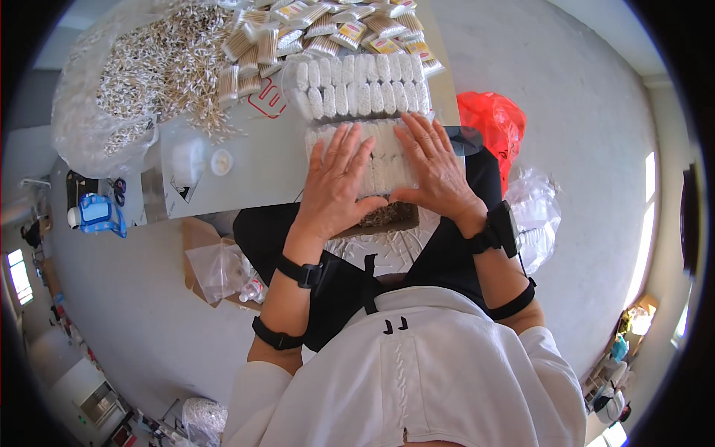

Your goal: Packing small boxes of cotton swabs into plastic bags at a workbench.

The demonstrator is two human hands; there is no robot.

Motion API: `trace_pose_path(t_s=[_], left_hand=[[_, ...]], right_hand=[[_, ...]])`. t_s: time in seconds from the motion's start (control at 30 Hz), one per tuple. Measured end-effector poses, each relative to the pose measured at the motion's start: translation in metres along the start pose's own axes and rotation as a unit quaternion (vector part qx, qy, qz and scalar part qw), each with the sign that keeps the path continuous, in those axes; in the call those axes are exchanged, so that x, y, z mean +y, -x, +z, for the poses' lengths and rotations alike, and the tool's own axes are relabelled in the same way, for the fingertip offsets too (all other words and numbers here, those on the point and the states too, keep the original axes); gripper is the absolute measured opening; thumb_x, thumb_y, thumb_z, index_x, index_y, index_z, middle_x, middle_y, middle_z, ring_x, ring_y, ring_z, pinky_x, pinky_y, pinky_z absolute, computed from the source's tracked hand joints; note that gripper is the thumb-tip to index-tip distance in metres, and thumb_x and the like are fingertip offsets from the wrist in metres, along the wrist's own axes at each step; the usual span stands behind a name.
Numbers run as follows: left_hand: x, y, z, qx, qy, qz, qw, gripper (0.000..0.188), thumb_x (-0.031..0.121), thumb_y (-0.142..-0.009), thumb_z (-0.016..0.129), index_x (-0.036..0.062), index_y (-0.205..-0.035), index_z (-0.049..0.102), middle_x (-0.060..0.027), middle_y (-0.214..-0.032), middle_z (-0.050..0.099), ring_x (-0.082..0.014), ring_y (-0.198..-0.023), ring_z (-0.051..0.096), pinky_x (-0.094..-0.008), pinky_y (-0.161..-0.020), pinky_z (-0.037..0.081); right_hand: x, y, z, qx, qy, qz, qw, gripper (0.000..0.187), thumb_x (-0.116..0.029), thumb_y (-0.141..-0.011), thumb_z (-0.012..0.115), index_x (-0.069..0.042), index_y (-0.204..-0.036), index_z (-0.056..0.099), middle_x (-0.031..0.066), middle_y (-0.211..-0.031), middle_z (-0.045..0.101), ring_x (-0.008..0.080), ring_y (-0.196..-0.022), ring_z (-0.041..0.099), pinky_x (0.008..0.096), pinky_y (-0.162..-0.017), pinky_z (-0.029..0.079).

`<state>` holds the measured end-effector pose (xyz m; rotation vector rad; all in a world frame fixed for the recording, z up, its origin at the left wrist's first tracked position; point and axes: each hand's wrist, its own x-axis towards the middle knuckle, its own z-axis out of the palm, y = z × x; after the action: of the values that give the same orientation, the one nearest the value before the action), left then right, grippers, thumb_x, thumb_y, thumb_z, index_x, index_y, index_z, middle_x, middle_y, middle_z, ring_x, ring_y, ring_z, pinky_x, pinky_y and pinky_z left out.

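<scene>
Both hands lie flat, fingers spread, on a near block of white cotton-swab packs [384, 165] at the table's front edge. My left hand [335, 182] presses its left part, and my right hand [438, 170] its right part; the thumb tips almost meet at the near side. Neither hand is closed round anything. Under the block, the edge of a brown cardboard box [406, 223] shows; the rest is covered. Just beyond stands a second block of packs [363, 86], in two rows, white swab tips facing up, with clear film around it.
A large clear bag [71, 123] of loose cotton swabs [167, 67] spills onto the table [261, 153]. Filled swab packs [324, 28] pile at the back. Left stand a small round tub [221, 162] and scissors [119, 191]. A red plastic bag [491, 123] is at the right.
</scene>
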<state>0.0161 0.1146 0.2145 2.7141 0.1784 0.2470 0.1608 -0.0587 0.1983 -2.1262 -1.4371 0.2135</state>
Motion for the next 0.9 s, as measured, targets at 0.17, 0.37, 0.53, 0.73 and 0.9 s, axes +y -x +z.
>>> trace_pose_path(t_s=[0.17, 0.37, 0.53, 0.73, 0.9], left_hand=[[-0.006, -0.011, -0.004, -0.084, -0.032, -0.018, 0.996, 0.103, 0.038, -0.059, 0.086, 0.0156, -0.146, 0.036, -0.0156, -0.15, 0.032, -0.0325, -0.141, 0.027, -0.0506, -0.116, 0.018], [-0.011, -0.023, -0.012, -0.109, -0.021, -0.002, 0.994, 0.104, 0.034, -0.054, 0.088, 0.0184, -0.145, 0.039, -0.019, -0.147, 0.034, -0.0343, -0.138, 0.03, -0.0481, -0.115, 0.022], [-0.012, -0.03, -0.015, -0.14, -0.012, 0.002, 0.99, 0.102, 0.028, -0.054, 0.085, 0.0195, -0.145, 0.039, -0.0206, -0.139, 0.039, -0.0368, -0.134, 0.034, -0.0461, -0.114, 0.024], [-0.014, -0.027, -0.008, -0.133, -0.042, 0.003, 0.99, 0.101, 0.024, -0.055, 0.083, 0.0238, -0.146, 0.038, -0.0211, -0.142, 0.037, -0.0383, -0.134, 0.035, -0.047, -0.116, 0.021], [-0.013, -0.019, -0.012, -0.124, -0.031, -0.007, 0.992, 0.098, 0.03, -0.061, 0.083, 0.0188, -0.146, 0.036, -0.0219, -0.147, 0.033, -0.0374, -0.136, 0.033, -0.0479, -0.116, 0.02]], right_hand=[[-0.008, -0.009, -0.006, -0.049, 0.039, -0.015, 0.998, 0.108, -0.04, -0.052, 0.087, -0.003, -0.141, 0.038, 0.0186, -0.15, 0.032, 0.0365, -0.14, 0.029, 0.0494, -0.114, 0.021], [-0.009, -0.017, -0.014, -0.106, 0.066, 0.0, 0.992, 0.11, -0.04, -0.05, 0.087, -0.008, -0.143, 0.037, 0.0171, -0.147, 0.036, 0.0362, -0.136, 0.032, 0.0493, -0.109, 0.025], [-0.004, -0.017, -0.01, -0.071, 0.051, -0.02, 0.996, 0.107, -0.036, -0.051, 0.087, -0.006, -0.141, 0.038, 0.0163, -0.143, 0.04, 0.036, -0.134, 0.035, 0.0475, -0.11, 0.025], [-0.006, -0.019, -0.008, -0.063, 0.061, -0.023, 0.996, 0.103, -0.032, -0.051, 0.087, -0.003, -0.138, 0.041, 0.0168, -0.139, 0.043, 0.0354, -0.133, 0.036, 0.0484, -0.11, 0.025], [-0.006, -0.015, -0.007, -0.067, 0.056, -0.019, 0.996, 0.1, -0.033, -0.055, 0.085, -0.003, -0.139, 0.039, 0.0175, -0.141, 0.041, 0.0356, -0.135, 0.034, 0.0497, -0.113, 0.021]])
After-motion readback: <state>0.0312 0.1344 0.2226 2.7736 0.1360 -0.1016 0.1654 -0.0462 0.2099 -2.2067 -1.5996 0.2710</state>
